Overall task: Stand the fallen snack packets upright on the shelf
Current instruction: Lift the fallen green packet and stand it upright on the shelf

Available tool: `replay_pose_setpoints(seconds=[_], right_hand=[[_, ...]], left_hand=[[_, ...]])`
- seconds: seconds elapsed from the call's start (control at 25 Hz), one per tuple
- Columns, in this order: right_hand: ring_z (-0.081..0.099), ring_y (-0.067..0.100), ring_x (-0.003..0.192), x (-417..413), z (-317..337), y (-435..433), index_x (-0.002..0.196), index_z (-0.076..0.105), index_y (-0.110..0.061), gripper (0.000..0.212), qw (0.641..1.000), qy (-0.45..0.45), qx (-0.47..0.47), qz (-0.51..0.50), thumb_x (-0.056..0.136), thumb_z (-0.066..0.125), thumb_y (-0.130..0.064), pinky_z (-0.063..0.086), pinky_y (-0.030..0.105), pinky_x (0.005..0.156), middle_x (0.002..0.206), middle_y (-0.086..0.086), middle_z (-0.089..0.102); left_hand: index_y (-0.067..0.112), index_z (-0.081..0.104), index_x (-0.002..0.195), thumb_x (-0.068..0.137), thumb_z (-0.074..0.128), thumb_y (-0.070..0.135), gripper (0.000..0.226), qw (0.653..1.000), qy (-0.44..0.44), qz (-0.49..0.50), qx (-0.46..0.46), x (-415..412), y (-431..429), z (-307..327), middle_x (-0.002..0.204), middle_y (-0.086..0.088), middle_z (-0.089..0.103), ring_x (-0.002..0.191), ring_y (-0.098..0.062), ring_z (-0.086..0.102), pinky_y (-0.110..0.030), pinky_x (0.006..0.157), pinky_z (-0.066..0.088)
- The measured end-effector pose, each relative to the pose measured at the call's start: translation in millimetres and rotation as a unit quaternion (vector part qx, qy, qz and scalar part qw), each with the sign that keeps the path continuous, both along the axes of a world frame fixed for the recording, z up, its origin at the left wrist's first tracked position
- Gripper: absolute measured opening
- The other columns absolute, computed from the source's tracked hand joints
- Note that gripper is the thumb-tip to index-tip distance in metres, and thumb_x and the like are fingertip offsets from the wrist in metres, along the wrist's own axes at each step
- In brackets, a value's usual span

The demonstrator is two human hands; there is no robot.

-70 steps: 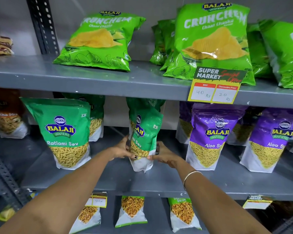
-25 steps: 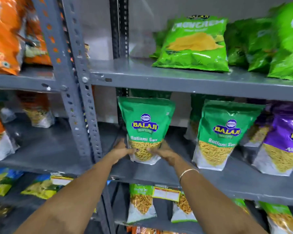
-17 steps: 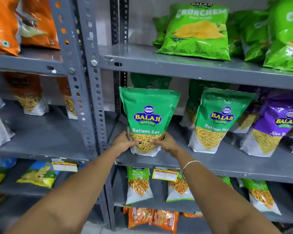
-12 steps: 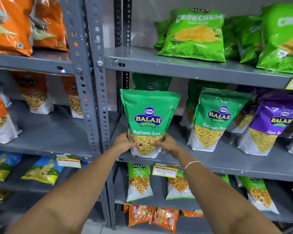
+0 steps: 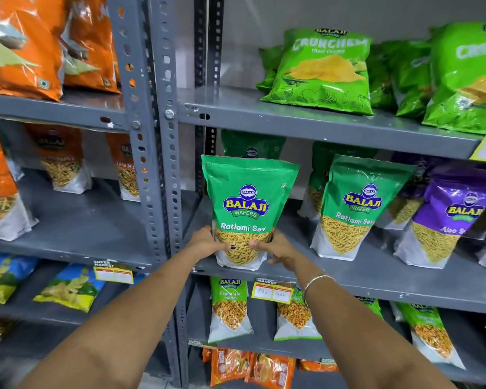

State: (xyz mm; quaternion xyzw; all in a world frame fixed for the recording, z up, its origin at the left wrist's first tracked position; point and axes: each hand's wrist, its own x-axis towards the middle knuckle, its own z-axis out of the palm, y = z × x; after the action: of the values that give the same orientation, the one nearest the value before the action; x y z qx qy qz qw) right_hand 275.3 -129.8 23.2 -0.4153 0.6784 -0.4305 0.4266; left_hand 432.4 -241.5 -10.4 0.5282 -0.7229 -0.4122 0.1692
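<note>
Upright now: Ratlami Sev packet (image 5: 247, 211), long axis vertical, front outward; left hand (image 5: 206, 242), right hand (image 5: 275, 249) fingers clamped on base.

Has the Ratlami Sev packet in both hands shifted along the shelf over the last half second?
No. The Ratlami Sev packet stands just right of the grey upright post as before, with the left hand and right hand at its base.

Readable print on my shelf view.
I read "BALAJI WAFERS Ratlami Sev" on the front green pouch (image 5: 249, 211) and its neighbour (image 5: 357, 209); "CRUNCHEM" on the lime bag (image 5: 324, 71); "BALAJI" on the purple pouch (image 5: 455, 217); "SUPER MARKET", "80" on the price tag (image 5: 272, 292).
</note>
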Motion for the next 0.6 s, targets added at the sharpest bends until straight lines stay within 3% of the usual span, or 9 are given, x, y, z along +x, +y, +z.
replay_pose_setpoints(seconds=[0.28, 0.4, 0.52, 0.56, 0.6], right_hand=[[0.047, -0.005, 0.073, 1.7, 2.2, 1.7, 0.135, 0.037, -0.003, 0.056, 1.000, 0.010, 0.009, -0.006, 0.085, 0.062, -0.004, 0.041, 0.000, 0.038, 0.140, 0.017, 0.049], [0.053, 0.007, 0.080, 2.2, 4.0, 2.8, 0.134, 0.039, -0.003, 0.054, 1.000, 0.023, 0.010, 0.004, 0.085, 0.062, -0.005, 0.047, 0.010, 0.043, 0.139, 0.016, 0.050], [0.046, 0.016, 0.107, 0.2, 6.1, 4.9, 0.138, 0.034, -0.005, 0.057, 0.999, 0.018, 0.019, 0.020, 0.087, 0.060, -0.006, 0.048, 0.008, 0.054, 0.137, 0.012, 0.048], [0.044, 0.020, 0.115, -4.8, 5.0, 5.2, 0.140, 0.029, -0.006, 0.064, 0.999, 0.022, 0.037, 0.019, 0.086, 0.062, -0.011, 0.049, 0.008, 0.066, 0.137, 0.010, 0.044], [0.042, 0.025, 0.124, -13.3, 1.6, 3.7, 0.142, 0.024, -0.007, 0.072, 0.996, 0.034, 0.076, 0.009, 0.084, 0.065, -0.020, 0.047, 0.017, 0.079, 0.143, 0.009, 0.038]], left_hand=[[0.012, 0.050, 0.127, 0.065, 0.082, 0.025, 0.071, 0.999, 0.014, -0.052, 0.007, 0.2, -5.6, 1.6, 0.133, -0.009, 0.059, 0.121, -0.025, 0.056, -0.034, 0.101, 0.045], [0.013, 0.050, 0.129, 0.065, 0.081, 0.028, 0.073, 0.998, -0.006, -0.064, -0.009, -0.1, -7.6, 0.9, 0.134, -0.008, 0.059, 0.121, -0.025, 0.056, -0.034, 0.102, 0.045], [0.013, 0.046, 0.134, 0.070, 0.077, 0.033, 0.073, 0.991, -0.090, -0.100, 0.026, 1.0, -9.4, 9.2, 0.138, -0.010, 0.054, 0.124, -0.026, 0.053, -0.037, 0.104, 0.045], [0.009, 0.045, 0.134, 0.074, 0.072, 0.037, 0.072, 0.980, -0.156, -0.113, 0.058, 1.2, -9.2, 13.6, 0.139, -0.012, 0.053, 0.124, -0.027, 0.053, -0.038, 0.103, 0.046], [0.004, 0.046, 0.131, 0.079, 0.066, 0.041, 0.067, 0.959, -0.235, -0.124, 0.099, 1.4, -6.8, 19.1, 0.139, -0.014, 0.053, 0.124, -0.027, 0.054, -0.038, 0.102, 0.046]])
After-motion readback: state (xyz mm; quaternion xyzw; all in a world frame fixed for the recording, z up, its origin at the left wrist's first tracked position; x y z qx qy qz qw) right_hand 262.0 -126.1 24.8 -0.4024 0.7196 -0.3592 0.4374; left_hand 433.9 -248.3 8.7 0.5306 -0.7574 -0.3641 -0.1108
